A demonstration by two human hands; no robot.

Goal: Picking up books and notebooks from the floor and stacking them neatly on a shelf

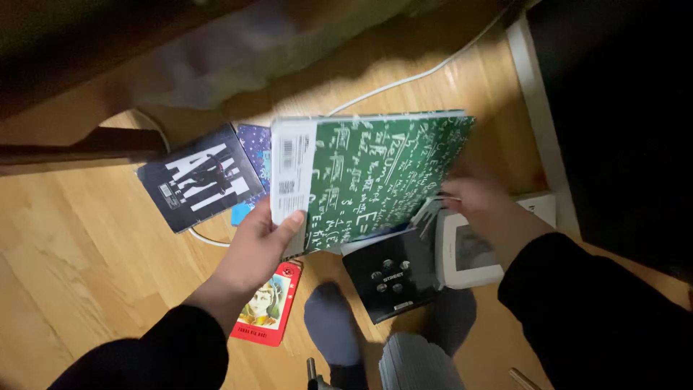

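My left hand (258, 249) grips the lower left corner of a large green book (368, 177) with white chalk-like scribbles and a white spine strip, held flat above the wooden floor (79, 245). My right hand (485, 206), blurred, is at the book's right edge near its lower corner, fingers touching a grey-white object; I cannot tell what it grips. Under the book lie a black booklet with white dots (390, 278) and a white framed device (465, 253).
A black-and-white booklet (200, 179) and a blue patterned one (254, 144) lie to the left. A red card with a drawn figure (266, 307) sits by my grey-socked foot (330, 328). A white cable (415, 76) crosses the floor. Dark furniture stands at right.
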